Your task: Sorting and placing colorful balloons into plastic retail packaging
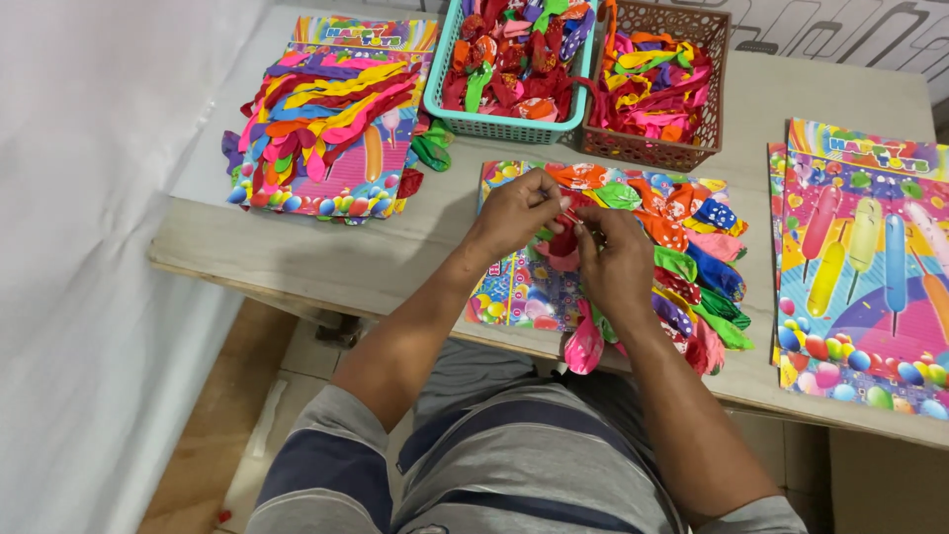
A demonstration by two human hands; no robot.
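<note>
A colourful printed card (507, 293) lies on the table in front of me, with several flat balloons fixed along its right side. My left hand (516, 210) and my right hand (615, 259) meet over the card's middle. Both pinch a red balloon (566, 235) between their fingertips. A pink balloon (583, 346) hangs off the card's near edge below my right hand.
A teal basket (494, 125) and a brown basket (645, 148) full of loose balloons stand at the back. A finished card covered with long balloons (326, 109) lies at the back left. A stack of printed cards (858, 277) lies at the right. The table's (297, 257) near edge runs under my forearms.
</note>
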